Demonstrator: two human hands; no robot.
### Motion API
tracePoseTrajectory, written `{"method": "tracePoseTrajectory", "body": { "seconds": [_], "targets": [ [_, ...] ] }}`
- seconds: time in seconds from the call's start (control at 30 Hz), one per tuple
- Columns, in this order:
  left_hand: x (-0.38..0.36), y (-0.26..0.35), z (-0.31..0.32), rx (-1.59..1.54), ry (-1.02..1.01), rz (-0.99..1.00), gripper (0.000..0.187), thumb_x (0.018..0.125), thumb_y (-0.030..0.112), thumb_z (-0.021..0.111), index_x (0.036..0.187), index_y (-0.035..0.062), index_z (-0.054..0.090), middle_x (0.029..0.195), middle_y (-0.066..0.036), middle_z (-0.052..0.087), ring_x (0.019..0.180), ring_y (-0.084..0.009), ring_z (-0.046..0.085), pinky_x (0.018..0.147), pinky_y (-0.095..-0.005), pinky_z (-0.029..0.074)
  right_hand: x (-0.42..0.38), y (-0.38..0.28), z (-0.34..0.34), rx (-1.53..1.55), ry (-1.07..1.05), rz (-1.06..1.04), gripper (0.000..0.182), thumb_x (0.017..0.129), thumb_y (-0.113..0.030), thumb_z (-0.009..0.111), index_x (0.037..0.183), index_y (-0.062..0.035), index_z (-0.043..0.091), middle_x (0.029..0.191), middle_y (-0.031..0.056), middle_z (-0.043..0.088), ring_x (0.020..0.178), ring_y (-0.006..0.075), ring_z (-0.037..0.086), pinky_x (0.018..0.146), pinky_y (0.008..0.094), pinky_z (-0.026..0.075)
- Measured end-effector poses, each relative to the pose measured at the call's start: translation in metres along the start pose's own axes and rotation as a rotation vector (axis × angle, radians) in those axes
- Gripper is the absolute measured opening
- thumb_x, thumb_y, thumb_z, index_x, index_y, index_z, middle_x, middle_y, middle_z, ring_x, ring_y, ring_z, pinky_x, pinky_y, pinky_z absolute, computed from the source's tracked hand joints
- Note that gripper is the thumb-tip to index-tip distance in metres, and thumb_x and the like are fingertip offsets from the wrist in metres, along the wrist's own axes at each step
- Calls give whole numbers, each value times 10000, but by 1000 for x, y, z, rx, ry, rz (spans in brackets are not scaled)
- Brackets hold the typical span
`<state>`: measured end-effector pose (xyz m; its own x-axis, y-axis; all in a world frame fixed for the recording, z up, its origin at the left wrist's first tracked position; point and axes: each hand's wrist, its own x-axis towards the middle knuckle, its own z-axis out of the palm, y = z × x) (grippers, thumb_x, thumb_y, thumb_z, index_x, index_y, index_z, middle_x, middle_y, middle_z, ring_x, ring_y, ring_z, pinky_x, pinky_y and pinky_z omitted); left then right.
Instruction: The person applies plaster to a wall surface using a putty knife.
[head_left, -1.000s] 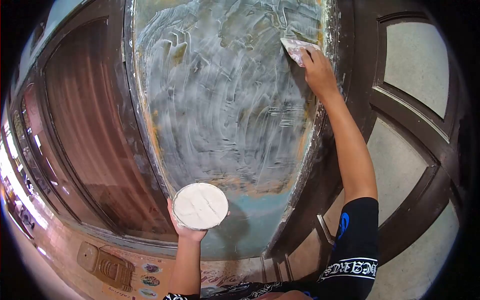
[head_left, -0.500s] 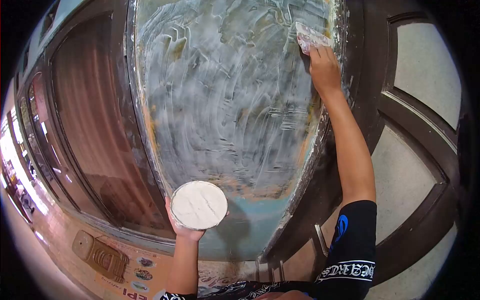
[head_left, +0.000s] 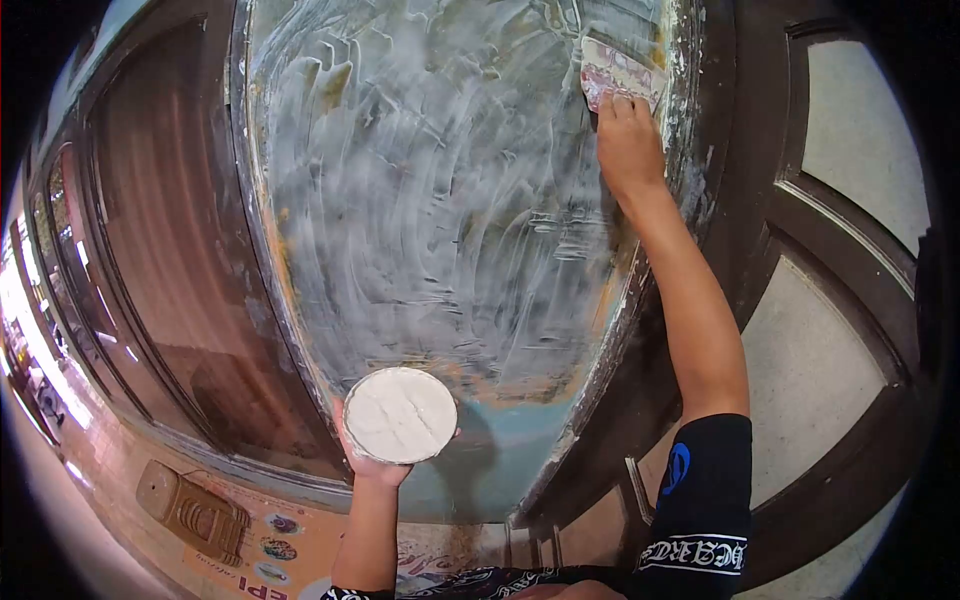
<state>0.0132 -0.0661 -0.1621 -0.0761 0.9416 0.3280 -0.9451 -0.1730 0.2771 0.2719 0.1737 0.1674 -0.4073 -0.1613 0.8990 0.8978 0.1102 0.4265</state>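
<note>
My left hand is wrapped round a round tub of white putty and holds it up in front of the lower wall. The putty's top is smooth apart from a few creases. Up at the right, my right hand is closed on a flat putty scraper smeared with white and reddish residue. Its blade lies against the wall panel near the right edge. Streaky whitish putty covers most of the panel, over a blue-green base with orange-brown patches. The tub hides part of the panel's lower left.
Dark wooden frames border the panel, with a reddish-brown wooden panel to the left and a dark door with pale panes to the right. A brown plastic stool stands at the lower left, by a printed banner.
My right hand and the scraper have shifted slightly left in view, and the scraper's face shows more. The tub stays almost in place; the view has turned a little.
</note>
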Motion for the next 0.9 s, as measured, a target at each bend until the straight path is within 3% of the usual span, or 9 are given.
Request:
{"method": "tracePoseTrajectory", "body": {
  "seconds": [0.37,0.43,0.77,0.8,0.87,0.9],
  "targets": [
    [12,-16,-12,10,-16,-40,861,894,777,351,1476,150,457,1521,-174,433,1325,-529,427,961,-859,289,-37,-17,-13,37,-56,-35,354,815,-76,592,1134,57,672,967,113,638,961,274,578,827,342,531],
    [12,-19,-12,-105,33,-36,928,862,804,407,1499,129,410,1508,-249,416,1284,-631,400,931,-844,337,-44,-23,-14,35,-66,-31,353,812,-79,595,1129,57,672,962,113,633,959,273,578,826,343,531],
    [7,-27,-21,-50,21,-47,900,873,797,400,1520,171,394,1535,-231,391,1319,-645,342,956,-846,306,-104,-69,-33,142,-75,-84,379,781,-59,615,1109,127,659,917,133,586,909,281,570,742,350,528],
    [6,-27,-19,-50,24,-47,900,873,797,400,1520,171,394,1535,-231,391,1319,-645,342,956,-846,306,-109,-72,-36,143,-78,-84,379,781,-59,615,1109,127,659,917,133,586,909,281,570,742,350,528],
    [1,-27,-14,-37,-47,-103,891,889,787,354,1501,143,425,1549,-158,403,1365,-496,404,996,-847,262,-120,-77,-41,186,-159,-61,394,778,-60,616,1119,133,655,914,129,579,886,276,560,749,348,522],
    [1,-26,-16,-19,88,-54,890,883,792,361,1500,155,425,1548,-163,401,1366,-506,396,983,-858,261,-125,-80,-42,174,-145,-74,398,776,-60,614,1117,140,652,913,121,570,872,272,550,753,352,517]
  ]
}}
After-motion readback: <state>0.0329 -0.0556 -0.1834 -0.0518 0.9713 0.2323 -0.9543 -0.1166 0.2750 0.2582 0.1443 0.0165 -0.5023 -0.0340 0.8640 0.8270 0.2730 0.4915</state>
